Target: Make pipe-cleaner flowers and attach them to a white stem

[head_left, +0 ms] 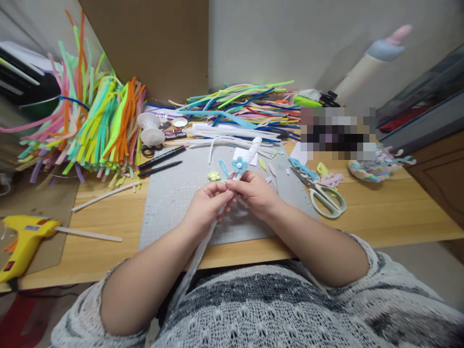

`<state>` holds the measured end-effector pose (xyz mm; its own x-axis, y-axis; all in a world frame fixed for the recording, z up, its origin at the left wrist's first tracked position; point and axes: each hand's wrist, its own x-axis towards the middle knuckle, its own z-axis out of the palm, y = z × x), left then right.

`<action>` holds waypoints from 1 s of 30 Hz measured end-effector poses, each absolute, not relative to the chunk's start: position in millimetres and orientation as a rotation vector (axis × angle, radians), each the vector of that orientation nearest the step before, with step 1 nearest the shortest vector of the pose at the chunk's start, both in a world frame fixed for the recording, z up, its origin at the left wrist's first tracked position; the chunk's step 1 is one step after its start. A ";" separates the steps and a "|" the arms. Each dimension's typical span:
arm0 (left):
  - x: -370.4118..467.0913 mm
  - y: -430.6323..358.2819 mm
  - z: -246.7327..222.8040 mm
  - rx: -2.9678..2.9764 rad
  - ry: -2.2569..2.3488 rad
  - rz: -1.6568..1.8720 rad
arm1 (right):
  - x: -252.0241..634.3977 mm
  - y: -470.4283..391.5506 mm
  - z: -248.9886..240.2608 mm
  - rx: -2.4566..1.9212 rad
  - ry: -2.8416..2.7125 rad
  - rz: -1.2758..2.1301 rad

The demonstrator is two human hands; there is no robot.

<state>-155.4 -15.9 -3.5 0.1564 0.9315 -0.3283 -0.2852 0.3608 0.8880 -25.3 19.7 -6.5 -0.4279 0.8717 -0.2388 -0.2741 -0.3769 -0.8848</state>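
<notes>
A white wrapped band (254, 150) is held upright above the cutting mat (166, 212), its upper part already covered in close turns and a blue flower (239, 165) with a pale centre set against it. The band is pinched just below the flower by the right hand (258, 191), while a white fuzzy strip (195, 258) is pinched by the left hand (207, 204), its tail hanging past the table edge; the wrapping therefore seems unfinished. Whether the blue loop (224, 167) beside the flower is attached cannot be told. A yellow-green flower (213, 176), a yellow leaf (261, 164) and a pale pink leaf (272, 170) are left unattached nearby. Farther out, scissors (329, 200) and a yellow glue gun (27, 234) are set aside, unused.
</notes>
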 end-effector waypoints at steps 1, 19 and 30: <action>-155.3 -15.8 -3.4 0.765 1.042 1.013 | -24.8 20.8 -6.9 -0.941 -1.028 1.894; -153.0 -15.5 -6.2 0.775 1.071 1.021 | -22.0 25.8 -8.8 -0.940 -1.143 1.794; -154.4 -12.3 -8.3 0.787 1.064 0.986 | -23.0 24.7 -12.5 -0.909 -1.078 1.874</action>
<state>-154.4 -12.3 -8.3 0.1662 0.9274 -0.3350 -0.2636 0.3692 0.8912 -23.0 24.7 -12.5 -0.4441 0.8740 -0.1974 -0.2685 -0.3400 -0.9013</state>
